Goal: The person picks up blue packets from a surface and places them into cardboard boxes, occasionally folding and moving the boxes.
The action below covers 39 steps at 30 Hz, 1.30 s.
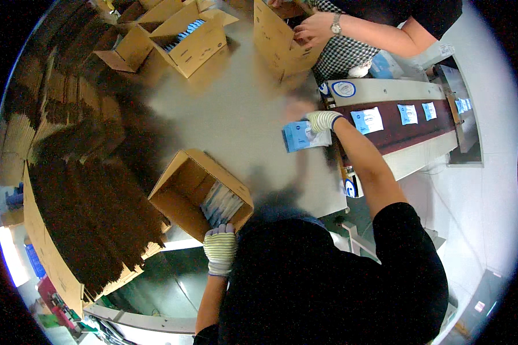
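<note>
My right hand (323, 121), in a striped knitted glove, is closed on the near edge of a blue-and-white packet (301, 137). The packet is over the table at the end of the conveyor, perhaps with more than one in the grip. At the lower middle, my left hand (220, 248), in the same kind of glove, has its fingers hooked over the near rim of an open cardboard box (172, 198). Several blue-and-white packets (221, 204) stand in a row inside that box, at its right side. The left thumb is hidden.
On the right, a dark red conveyor belt (388, 127) carries several spaced packets (367, 120). Across the table (213, 115), a person's hand (315, 29) reaches into another box (276, 49). A box of packets (198, 52) stands at the far left. Flattened cardboard (92, 213) is stacked leftward.
</note>
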Each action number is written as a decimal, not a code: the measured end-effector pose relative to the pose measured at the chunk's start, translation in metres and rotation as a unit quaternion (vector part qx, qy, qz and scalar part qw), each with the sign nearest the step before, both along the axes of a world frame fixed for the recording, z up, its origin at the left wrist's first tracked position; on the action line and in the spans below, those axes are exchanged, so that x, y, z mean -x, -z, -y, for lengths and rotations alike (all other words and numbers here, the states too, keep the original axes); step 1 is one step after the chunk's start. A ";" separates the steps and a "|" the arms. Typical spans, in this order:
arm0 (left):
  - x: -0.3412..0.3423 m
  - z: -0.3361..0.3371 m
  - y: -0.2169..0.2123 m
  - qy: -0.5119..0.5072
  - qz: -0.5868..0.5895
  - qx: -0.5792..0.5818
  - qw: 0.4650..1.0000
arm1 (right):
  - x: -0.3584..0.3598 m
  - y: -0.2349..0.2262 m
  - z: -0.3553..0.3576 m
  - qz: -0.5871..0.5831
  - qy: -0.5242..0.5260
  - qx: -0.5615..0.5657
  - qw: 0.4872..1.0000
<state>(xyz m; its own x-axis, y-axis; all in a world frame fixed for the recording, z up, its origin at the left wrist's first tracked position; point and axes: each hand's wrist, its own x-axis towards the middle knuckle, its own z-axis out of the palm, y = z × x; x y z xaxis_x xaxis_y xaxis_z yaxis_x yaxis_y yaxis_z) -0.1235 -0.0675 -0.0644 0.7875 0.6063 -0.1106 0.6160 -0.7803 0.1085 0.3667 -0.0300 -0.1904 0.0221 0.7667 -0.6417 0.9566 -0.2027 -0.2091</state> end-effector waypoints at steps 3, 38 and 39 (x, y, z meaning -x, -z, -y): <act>0.004 -0.001 0.002 0.003 0.022 -0.021 1.000 | 0.036 -0.010 -0.001 0.046 0.011 0.095 0.994; 0.002 0.037 0.022 0.038 -0.005 -0.138 0.990 | 0.342 -0.180 -0.020 -0.060 -0.196 -0.360 0.910; 0.001 0.038 0.022 0.041 -0.005 -0.139 0.989 | 0.355 -0.159 -0.030 -0.005 -0.205 -0.360 0.910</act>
